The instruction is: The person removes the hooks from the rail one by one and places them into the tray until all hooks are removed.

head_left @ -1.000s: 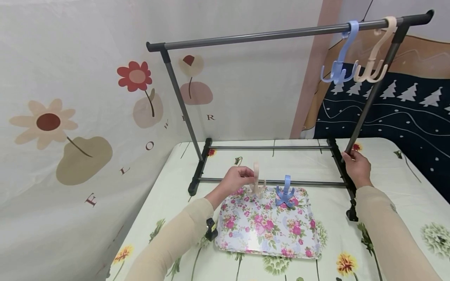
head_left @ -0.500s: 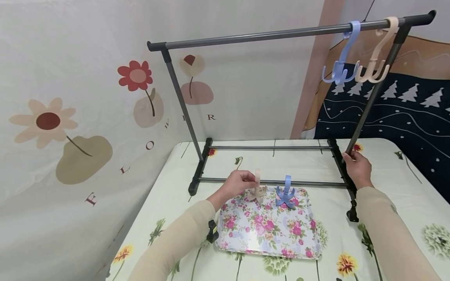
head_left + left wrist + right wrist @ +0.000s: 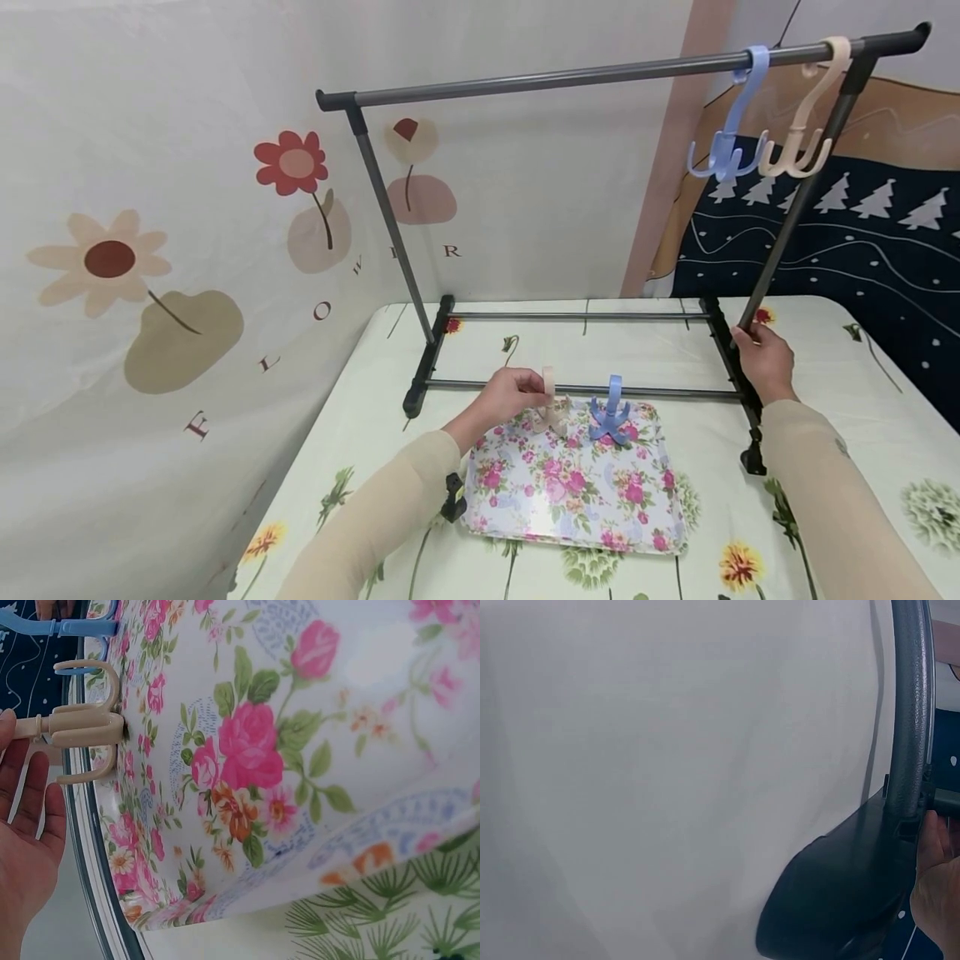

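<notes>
My left hand pinches the shaft of a beige multi-prong hook between fingertips. Its prongs rest on, or hang just over, the far part of a flowered tray; I cannot tell which. Beside it on the tray stands a blue multi-prong hook, with its stem upward. My right hand grips the lower end of the right upright post of a dark metal rack. In the right wrist view only part of that hand shows, at the right edge, against the dark bar.
From the rack's top rail hang another blue hook and another beige hook, near the right end. The rack's lower front bar runs just behind the tray. A flowered cloth covers the table, and a printed curtain stands behind.
My left hand has lowered the beige hook slightly toward the tray and shifted a little to the right. My right hand stays on the post.
</notes>
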Available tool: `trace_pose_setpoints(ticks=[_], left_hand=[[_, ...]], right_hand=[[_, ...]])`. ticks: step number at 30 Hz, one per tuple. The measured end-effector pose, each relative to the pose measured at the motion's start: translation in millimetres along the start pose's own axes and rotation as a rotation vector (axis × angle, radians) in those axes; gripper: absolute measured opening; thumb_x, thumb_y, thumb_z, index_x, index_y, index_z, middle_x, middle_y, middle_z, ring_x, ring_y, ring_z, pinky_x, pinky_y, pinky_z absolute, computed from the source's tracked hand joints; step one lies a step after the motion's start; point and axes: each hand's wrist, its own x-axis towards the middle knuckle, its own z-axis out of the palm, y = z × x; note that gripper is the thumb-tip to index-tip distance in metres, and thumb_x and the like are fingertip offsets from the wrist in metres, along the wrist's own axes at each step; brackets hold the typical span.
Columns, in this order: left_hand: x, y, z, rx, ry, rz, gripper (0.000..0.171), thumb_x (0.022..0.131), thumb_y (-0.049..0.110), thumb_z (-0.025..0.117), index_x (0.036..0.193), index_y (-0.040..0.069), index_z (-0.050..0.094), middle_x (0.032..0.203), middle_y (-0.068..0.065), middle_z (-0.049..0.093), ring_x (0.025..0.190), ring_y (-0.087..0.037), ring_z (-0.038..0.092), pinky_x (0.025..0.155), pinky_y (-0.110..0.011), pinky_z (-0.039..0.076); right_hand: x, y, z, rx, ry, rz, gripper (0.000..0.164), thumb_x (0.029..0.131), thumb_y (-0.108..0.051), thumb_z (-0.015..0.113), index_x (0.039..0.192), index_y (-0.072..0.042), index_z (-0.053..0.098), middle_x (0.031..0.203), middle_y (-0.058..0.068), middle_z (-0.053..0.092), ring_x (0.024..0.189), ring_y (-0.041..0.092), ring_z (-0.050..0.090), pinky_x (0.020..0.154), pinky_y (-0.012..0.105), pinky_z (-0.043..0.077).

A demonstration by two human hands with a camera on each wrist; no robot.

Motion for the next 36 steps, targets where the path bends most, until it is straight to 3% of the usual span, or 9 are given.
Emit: trace_pose_setpoints(ticks=[8,12,19,36], left_hand=[[-1.4,-0.7,-2.4,0.023,-0.014,-0.005,0.007,0.091,0.016,0.074,0.098,0.014,0.074,0.092,0.005,0.07,0.087,-0.011,0.065,0.075,-0.03,0.053],[-4.0,0.1,-7.6,0.013,-0.012,-0.029,0.011,0.092,0.017,0.073,0.102,0.016,0.073,0.094,0.004,0.07,0.089,-0.013,0.064,0.076,-0.033,0.053],[-5.2,-0.8,-21.9,0.031,0.024,0.012,0.023,0.092,0.018,0.072,0.111,0.005,0.07,0.099,0.001,0.069,0.094,-0.015,0.064,0.081,-0.033,0.053],[4.4,-3.3,-77.3,-0.014,0.306,0.042,0.024,0.095,0.026,0.07,0.113,0.01,0.07,0.106,-0.002,0.07,0.101,-0.018,0.062,0.088,-0.04,0.049]], right_hand=[[0,0,0,-0.001,-0.002,0.001,0.052,0.107,-0.037,0.041,0.134,0.006,0.052,0.134,0.03,0.052,0.123,0.046,0.045,0.099,0.058,0.036],[0,-1,0,-0.003,0.0,0.0,0.052,0.107,-0.037,0.041,0.133,0.006,0.052,0.134,0.03,0.053,0.123,0.046,0.046,0.099,0.057,0.036],[1,0,0,-0.008,-0.001,0.004,0.052,0.107,-0.037,0.041,0.134,0.007,0.052,0.134,0.03,0.052,0.123,0.046,0.046,0.097,0.057,0.036],[1,1,0,0.013,0.007,-0.003,0.052,0.107,-0.037,0.043,0.135,0.006,0.052,0.134,0.03,0.053,0.123,0.046,0.046,0.102,0.058,0.034]])
